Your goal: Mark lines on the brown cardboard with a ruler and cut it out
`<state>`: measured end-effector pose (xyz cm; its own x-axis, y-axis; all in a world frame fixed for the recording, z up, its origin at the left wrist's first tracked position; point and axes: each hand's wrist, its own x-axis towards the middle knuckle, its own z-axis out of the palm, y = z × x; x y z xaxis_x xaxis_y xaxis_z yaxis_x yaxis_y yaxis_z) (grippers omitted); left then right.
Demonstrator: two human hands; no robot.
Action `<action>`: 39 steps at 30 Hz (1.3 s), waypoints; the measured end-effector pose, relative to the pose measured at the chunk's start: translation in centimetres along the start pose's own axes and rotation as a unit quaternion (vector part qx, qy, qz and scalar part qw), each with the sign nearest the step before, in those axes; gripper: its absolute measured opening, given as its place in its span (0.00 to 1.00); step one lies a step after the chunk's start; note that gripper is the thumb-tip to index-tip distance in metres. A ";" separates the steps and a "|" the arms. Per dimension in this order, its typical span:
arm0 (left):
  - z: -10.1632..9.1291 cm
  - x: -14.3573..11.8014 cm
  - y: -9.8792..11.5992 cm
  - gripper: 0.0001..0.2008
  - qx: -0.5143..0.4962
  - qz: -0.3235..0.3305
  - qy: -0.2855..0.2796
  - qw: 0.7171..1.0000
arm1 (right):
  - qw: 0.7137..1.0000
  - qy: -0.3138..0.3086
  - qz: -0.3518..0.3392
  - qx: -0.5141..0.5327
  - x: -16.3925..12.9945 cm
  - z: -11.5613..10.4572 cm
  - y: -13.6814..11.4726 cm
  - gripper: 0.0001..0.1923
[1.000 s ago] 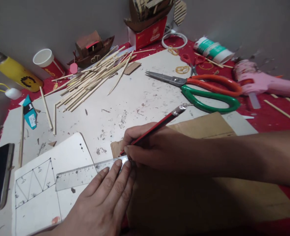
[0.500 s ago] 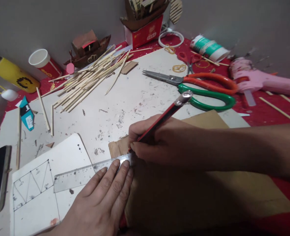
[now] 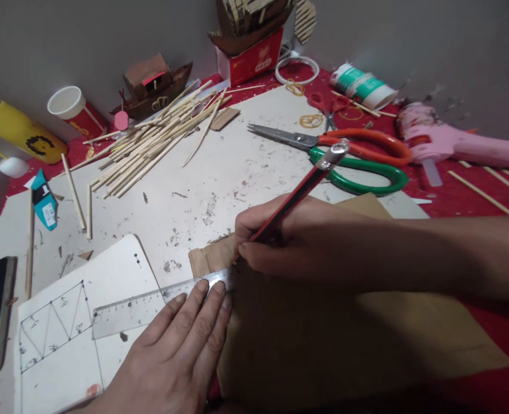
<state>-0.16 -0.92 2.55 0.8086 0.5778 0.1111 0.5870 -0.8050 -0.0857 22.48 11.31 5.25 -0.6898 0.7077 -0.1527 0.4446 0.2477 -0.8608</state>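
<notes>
The right grip (image 3: 286, 247) pinches the pencil (image 3: 296, 195) low — the ruler (image 3: 127, 315) lies beneath the flattened left grip (image 3: 172, 345)

The ruler (image 3: 144, 309) looks glossy plastic, the cardboard (image 3: 358, 339) matt.

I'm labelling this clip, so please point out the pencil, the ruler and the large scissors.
Pencil (image 3: 295, 195), head view: on the shaft.
Ruler (image 3: 137, 311), head view: on its uncovered part.
Large scissors (image 3: 299, 138), head view: on the pivot.
</notes>
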 end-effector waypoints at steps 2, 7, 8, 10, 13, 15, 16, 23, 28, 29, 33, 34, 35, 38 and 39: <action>0.0 0.0 0.0 0.38 0.001 0.001 -0.002 1.000 | 1.000 -0.006 -0.004 0.016 0.2 0.2 0.0 0.12; 0.0 -0.2 0.0 0.38 0.004 -0.004 0.004 1.000 | 0.998 -0.031 -0.014 0.055 1.1 1.1 -0.4 0.12; 0.0 -0.3 0.0 0.38 0.004 -0.005 0.007 1.000 | 0.997 -0.036 -0.015 0.061 1.3 1.3 -0.5 0.12; 0.1 -0.3 0.1 0.38 0.002 -0.004 0.012 1.000 | 0.997 -0.042 -0.013 0.066 1.8 1.7 -0.8 0.11; 0.1 -0.3 0.1 0.37 -0.007 0.001 0.001 1.000 | 0.996 -0.061 -0.006 0.062 2.3 2.1 -1.2 0.10; 0.1 -0.3 0.1 0.36 -0.009 -0.002 -0.002 1.000 | 0.996 -0.067 -0.003 0.062 2.4 2.2 -1.3 0.10; 0.1 -0.3 0.1 0.35 -0.009 -0.003 -0.002 1.000 | 0.996 -0.063 -0.004 0.063 2.4 2.1 -1.3 0.10; 0.0 -0.3 0.0 0.38 -0.007 0.000 -0.010 1.000 | 0.998 -0.031 -0.007 0.056 1.0 0.9 -0.2 0.11; -0.1 -0.3 -0.1 0.37 -0.009 -0.004 -0.005 1.000 | 0.999 0.004 -0.010 0.031 0.1 0.2 0.8 0.10; -0.2 -0.2 0.0 0.37 -0.008 -0.004 -0.004 1.000 | 0.999 0.013 -0.024 0.027 -0.1 0.1 1.0 0.10; -0.1 -0.3 0.0 0.36 -0.010 -0.007 -0.008 1.000 | 0.996 0.035 -0.060 0.049 -1.0 -0.3 0.5 0.10; 0.1 -0.4 0.0 0.36 -0.015 -0.012 0.001 1.000 | 0.996 0.048 -0.050 0.063 -1.3 -0.4 0.2 0.09; 0.2 -0.6 0.0 0.36 -0.024 -0.019 0.014 0.999 | 0.994 0.064 -0.034 0.077 -1.6 -0.5 0.0 0.08; 0.6 -1.1 -0.2 0.31 -0.067 -0.041 0.064 0.995 | 0.987 0.131 -0.001 0.094 -2.3 -0.7 0.0 0.12; 0.6 -1.2 -0.4 0.29 -0.079 -0.045 0.072 0.993 | 0.986 0.150 -0.003 0.077 -2.4 -0.7 0.3 0.13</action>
<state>-1.34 -1.24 1.84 0.7326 0.6319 0.2529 0.6337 -0.7689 0.0854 24.71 10.13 5.71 -0.4815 0.8763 -0.0176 0.3337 0.1647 -0.9282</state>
